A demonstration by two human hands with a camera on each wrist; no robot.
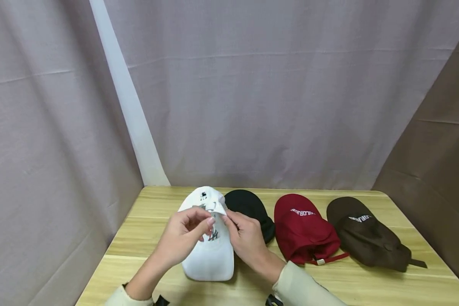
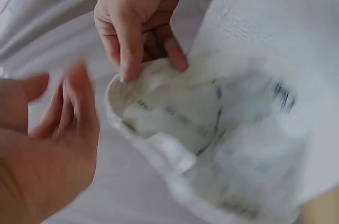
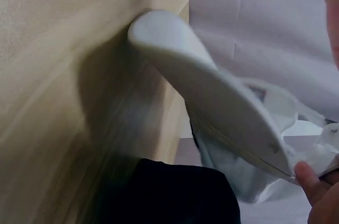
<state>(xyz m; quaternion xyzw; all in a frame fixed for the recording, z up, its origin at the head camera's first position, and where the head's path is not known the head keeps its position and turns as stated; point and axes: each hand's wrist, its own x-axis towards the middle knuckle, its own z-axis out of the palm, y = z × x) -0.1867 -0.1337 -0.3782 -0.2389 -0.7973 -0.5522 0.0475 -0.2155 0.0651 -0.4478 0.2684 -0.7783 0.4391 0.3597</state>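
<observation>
A white baseball cap (image 1: 210, 261) with a dark embroidered logo is tilted up over the table, its brim pointing toward the wearer. My right hand (image 1: 248, 238) pinches the edge of its crown between thumb and fingers. In the left wrist view the lining (image 2: 180, 113) with printed seam tape shows, and the right hand (image 2: 143, 17) grips the rim there. Just left of that rim, my left hand (image 1: 183, 233) hovers with loosely bent fingers. A visible gap separates the left hand (image 2: 53, 155) from the cap in the left wrist view, where its fingers are motion-blurred.
On the wooden table (image 1: 126, 238) a black cap (image 1: 248, 208) lies beside the white one, partly behind the right hand. Farther right are a red cap (image 1: 302, 225) with a loose strap and a dark brown cap (image 1: 367, 233). Grey curtains (image 1: 271, 106) enclose the back and sides.
</observation>
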